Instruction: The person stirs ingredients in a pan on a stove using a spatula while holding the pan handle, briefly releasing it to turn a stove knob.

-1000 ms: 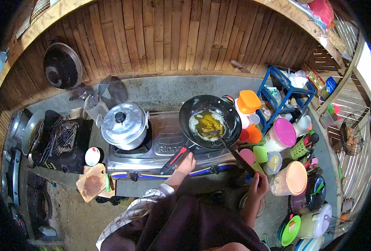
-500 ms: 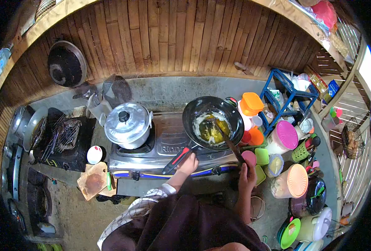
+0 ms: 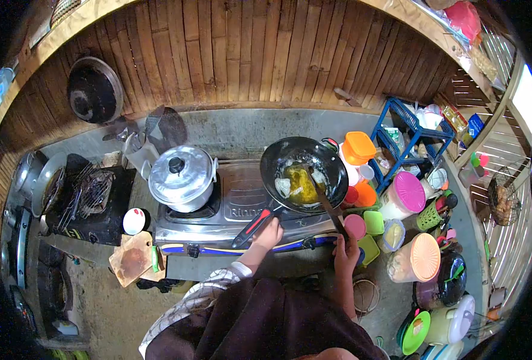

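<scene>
On the right burner sits a black wok (image 3: 274,157) with a red-and-black handle (image 3: 251,228). My left hand (image 3: 269,234) is closed round that handle near the wok. In my right hand (image 3: 345,255) is a long dark spatula (image 3: 332,212), its far end down in the wok. The spatula touches a yellow, egg-like mass (image 3: 302,187) lying in the middle of the pan. A whitish piece (image 3: 282,187) lies to the left of the mass.
A lidded aluminium pot (image 3: 182,179) stands on the left burner of the stove (image 3: 242,201). Plastic tubs, including an orange container (image 3: 360,147), crowd the wok's right side. A blue rack (image 3: 398,144) stands behind them. A cutting board (image 3: 131,261) lies at the left.
My right hand has shifted slightly up and left with the spatula. The white foamy ring has broken up, and the yellow mass is more gathered. My left hand stays on the handle.
</scene>
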`<state>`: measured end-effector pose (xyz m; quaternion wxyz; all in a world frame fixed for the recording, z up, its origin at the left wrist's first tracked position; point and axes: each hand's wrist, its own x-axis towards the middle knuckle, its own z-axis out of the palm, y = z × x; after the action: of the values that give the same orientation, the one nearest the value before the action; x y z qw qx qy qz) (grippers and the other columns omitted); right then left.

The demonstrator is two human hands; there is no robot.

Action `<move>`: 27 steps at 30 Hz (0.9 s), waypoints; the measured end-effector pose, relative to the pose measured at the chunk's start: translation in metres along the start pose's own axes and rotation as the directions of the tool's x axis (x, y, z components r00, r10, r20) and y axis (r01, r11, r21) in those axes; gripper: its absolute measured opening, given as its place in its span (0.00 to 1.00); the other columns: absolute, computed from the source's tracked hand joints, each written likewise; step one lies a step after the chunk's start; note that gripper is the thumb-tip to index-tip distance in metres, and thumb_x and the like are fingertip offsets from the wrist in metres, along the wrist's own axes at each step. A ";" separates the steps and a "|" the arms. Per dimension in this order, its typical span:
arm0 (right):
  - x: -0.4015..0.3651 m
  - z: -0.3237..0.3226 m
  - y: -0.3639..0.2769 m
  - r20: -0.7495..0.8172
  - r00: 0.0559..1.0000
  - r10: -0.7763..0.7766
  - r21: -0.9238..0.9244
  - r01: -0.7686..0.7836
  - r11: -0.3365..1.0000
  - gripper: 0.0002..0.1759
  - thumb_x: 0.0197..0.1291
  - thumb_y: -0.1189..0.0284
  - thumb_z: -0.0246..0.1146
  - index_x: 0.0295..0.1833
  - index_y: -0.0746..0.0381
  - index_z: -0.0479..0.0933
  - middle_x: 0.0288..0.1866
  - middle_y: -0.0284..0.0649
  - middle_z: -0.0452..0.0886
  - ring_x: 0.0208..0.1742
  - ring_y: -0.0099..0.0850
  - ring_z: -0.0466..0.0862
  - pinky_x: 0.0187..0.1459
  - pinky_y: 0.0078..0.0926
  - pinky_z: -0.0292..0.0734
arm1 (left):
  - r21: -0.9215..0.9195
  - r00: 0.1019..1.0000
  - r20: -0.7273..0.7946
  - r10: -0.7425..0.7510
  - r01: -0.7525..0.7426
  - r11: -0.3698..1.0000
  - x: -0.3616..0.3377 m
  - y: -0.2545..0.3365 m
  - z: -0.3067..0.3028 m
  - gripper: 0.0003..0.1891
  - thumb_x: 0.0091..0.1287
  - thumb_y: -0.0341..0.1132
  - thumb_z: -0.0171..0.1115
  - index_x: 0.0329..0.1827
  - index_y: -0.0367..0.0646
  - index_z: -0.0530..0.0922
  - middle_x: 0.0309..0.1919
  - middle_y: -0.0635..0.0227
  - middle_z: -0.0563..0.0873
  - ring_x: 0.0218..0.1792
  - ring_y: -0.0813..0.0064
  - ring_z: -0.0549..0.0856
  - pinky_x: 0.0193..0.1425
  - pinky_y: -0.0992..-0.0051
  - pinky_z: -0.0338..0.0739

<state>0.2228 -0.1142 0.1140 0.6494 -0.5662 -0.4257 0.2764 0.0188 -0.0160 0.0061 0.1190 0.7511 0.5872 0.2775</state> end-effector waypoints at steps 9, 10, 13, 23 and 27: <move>-0.001 -0.039 -0.018 -0.151 0.988 -0.037 0.011 0.039 0.999 0.11 0.62 0.75 0.54 0.48 0.66 0.73 0.30 0.30 0.73 0.26 0.16 0.66 0.29 0.14 0.60 | 0.047 0.999 -0.045 0.000 0.002 0.999 0.000 0.003 -0.003 0.12 0.57 0.41 0.51 0.34 0.42 0.73 0.29 0.54 0.80 0.34 0.52 0.80 0.38 0.55 0.74; 0.001 -0.043 -0.018 -0.178 0.955 -0.239 -0.145 0.215 0.966 0.10 0.63 0.75 0.53 0.48 0.65 0.73 0.22 0.26 0.69 0.16 0.10 0.59 0.17 0.10 0.50 | 0.046 0.999 -0.044 0.002 0.000 0.999 0.000 0.003 -0.003 0.12 0.57 0.41 0.51 0.34 0.42 0.73 0.29 0.54 0.80 0.34 0.52 0.80 0.38 0.55 0.74; 0.000 -0.058 -0.026 -0.225 0.940 -0.258 -0.135 0.232 0.963 0.09 0.64 0.73 0.52 0.44 0.65 0.74 0.19 0.23 0.65 0.16 0.10 0.57 0.17 0.11 0.49 | 0.031 1.000 -0.023 -0.006 0.007 1.000 0.001 0.002 -0.003 0.12 0.56 0.42 0.52 0.35 0.42 0.74 0.33 0.54 0.78 0.36 0.53 0.78 0.39 0.56 0.73; -0.008 -0.086 -0.052 -0.395 0.894 -0.209 -0.079 0.193 0.978 0.11 0.65 0.70 0.51 0.41 0.65 0.76 0.21 0.22 0.66 0.19 0.09 0.57 0.19 0.10 0.48 | 0.018 0.992 -0.117 0.045 -0.043 0.999 0.001 0.004 -0.005 0.11 0.57 0.40 0.51 0.31 0.42 0.73 0.30 0.54 0.79 0.33 0.52 0.79 0.37 0.56 0.73; -0.002 -0.078 -0.056 -0.366 0.821 -0.438 -0.215 0.384 0.898 0.11 0.65 0.70 0.51 0.40 0.65 0.76 0.21 0.23 0.66 0.18 0.10 0.57 0.18 0.11 0.49 | 0.002 1.000 -0.026 0.004 -0.004 1.000 0.002 0.001 -0.002 0.12 0.55 0.40 0.53 0.33 0.41 0.74 0.35 0.54 0.77 0.38 0.53 0.78 0.42 0.56 0.72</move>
<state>0.2827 -0.1663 0.1681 0.7290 -0.5470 -0.4109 -0.0225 0.0185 -0.0148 0.0084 0.1101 0.7488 0.5874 0.2867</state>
